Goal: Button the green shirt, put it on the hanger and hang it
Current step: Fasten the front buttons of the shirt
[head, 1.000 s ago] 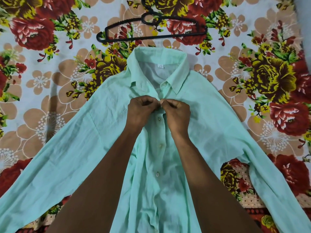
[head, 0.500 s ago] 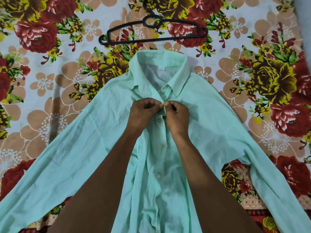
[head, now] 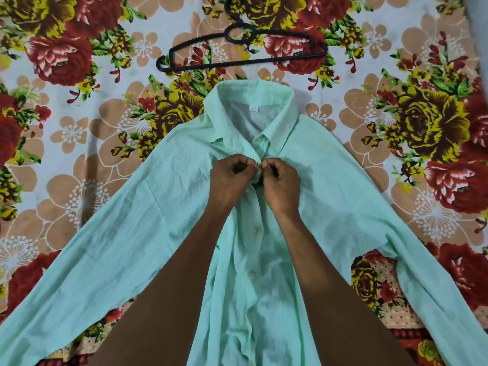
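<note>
The light green shirt [head: 343, 196] lies face up on the bed with its sleeves spread wide and its collar open at the top. My left hand [head: 229, 178] and my right hand [head: 280, 183] meet at the front placket just below the collar, each pinching one edge of the cloth where a button sits. Several buttons [head: 252, 275] show lower down the front, closed. A black plastic hanger [head: 240, 64] rests flat on the bed above the collar, a short way apart from the shirt.
A flowered bedsheet [head: 79, 143] in red, yellow and tan covers the whole surface under the shirt. A pale wall or edge [head: 479, 27] shows at the far right corner.
The view has shifted slightly, so shirt and hanger sit lower in frame. Both hands stay at the same upper button, fingers working the placket edges together.
</note>
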